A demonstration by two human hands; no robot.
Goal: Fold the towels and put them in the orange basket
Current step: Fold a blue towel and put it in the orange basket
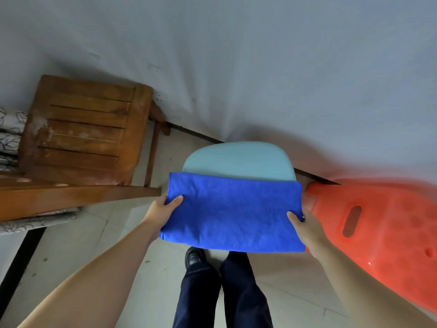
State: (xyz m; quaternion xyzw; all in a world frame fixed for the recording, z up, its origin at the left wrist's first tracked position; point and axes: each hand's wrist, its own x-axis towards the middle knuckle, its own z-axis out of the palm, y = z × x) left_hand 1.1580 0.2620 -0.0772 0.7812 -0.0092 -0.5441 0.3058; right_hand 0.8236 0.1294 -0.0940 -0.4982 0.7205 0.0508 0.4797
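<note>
A bright blue towel (233, 213), folded into a flat rectangle, is held out over a light blue stool seat (238, 160). My left hand (163, 209) grips its left edge, thumb on top. My right hand (305, 227) grips the right edge the same way. The orange basket (378, 223) stands right beside the towel, on the right, with an oval handle slot in its side; its opening lies outside the frame.
A brown slatted wooden chair (82, 131) stands at the left against the pale wall, with patterned fabric (9, 136) behind it. My dark trousers and a black shoe (195, 256) show below the towel on the tiled floor.
</note>
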